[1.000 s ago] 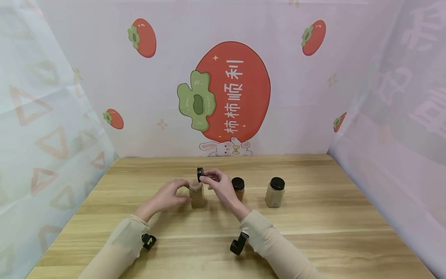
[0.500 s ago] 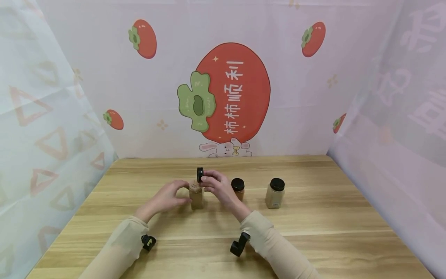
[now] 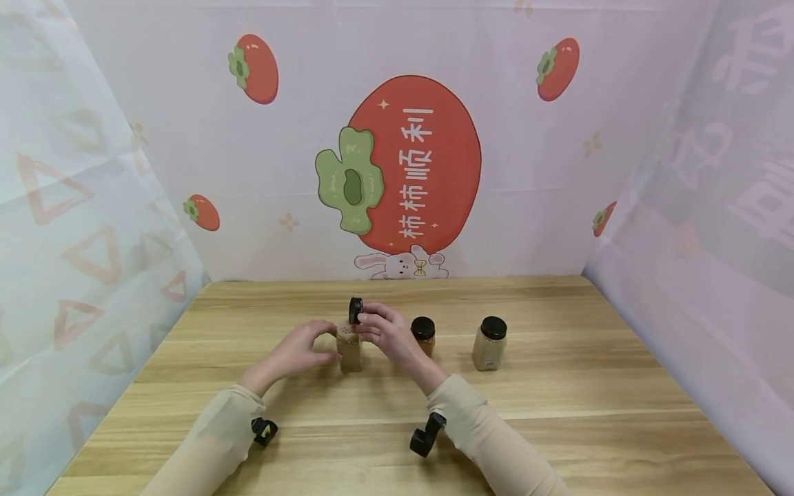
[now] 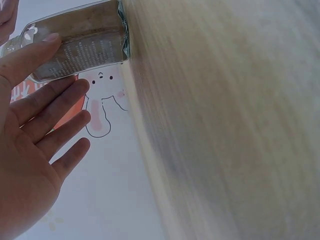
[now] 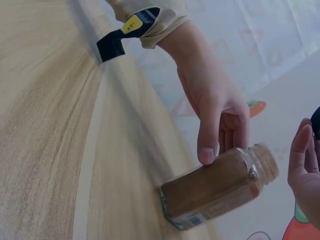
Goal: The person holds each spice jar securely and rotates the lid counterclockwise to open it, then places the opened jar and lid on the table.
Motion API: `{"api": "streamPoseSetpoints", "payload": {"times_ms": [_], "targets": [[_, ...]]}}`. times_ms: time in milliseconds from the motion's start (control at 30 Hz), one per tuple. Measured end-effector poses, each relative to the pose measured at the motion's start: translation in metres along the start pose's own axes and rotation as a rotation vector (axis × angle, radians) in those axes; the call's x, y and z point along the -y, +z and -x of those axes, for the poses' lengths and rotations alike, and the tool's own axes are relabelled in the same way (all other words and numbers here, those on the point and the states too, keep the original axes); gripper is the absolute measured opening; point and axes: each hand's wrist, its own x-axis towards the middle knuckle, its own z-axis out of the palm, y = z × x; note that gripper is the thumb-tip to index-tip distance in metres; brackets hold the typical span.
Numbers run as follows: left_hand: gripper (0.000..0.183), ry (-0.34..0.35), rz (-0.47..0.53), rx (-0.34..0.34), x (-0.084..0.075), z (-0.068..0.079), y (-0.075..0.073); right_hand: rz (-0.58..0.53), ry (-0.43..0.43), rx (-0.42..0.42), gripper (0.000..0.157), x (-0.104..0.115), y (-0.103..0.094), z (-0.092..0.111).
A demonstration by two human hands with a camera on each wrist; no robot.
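Glass spice jar uncapped, upright on the wooden table, just left of and below mid-frame in the head view. Clear, flat-sided glass; brown powder fills most of the body. Pale sifter top over the mouth, pierced with small holes. Right wrist view, lower centre: clear neck, rounded shoulders, barcode low on one side near the base. Left wrist view, upper left: lines of small white print on the glass, too soft to read.

Left hand at the jar's left, pinching the body between thumb and forefinger; other fingers extended, slightly apart. Right hand at the jar's upper right, pinching the black lid between thumb and fingers. Lid turned on edge, just above the sifter top; cannot tell whether the two touch.

Right of centre, partly behind the right hand and wrist: reddish-brown spice jar, black cap on. Farther right, well apart: pale beige spice jar, also black-capped, small label near its base. Both upright.

Lower frame: beige sleeves, a black wrist camera at each cuff. Upper centre: white backdrop printed with a large red persimmon; rabbit drawing beneath it.
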Motion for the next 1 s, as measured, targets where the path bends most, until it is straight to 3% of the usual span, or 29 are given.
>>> {"api": "streamPoseSetpoints", "payload": {"times_ms": [333, 1000], "targets": [[0.04, -0.002, 0.003, 0.003, 0.0, 0.001, 0.0, -0.03, -0.02, 0.036, 0.034, -0.003, -0.002, 0.001], [0.039, 0.007, 0.01, -0.014, -0.002, 0.001, -0.001, 0.069, -0.015, 0.065, 0.03, -0.004, -0.011, 0.004]]}}
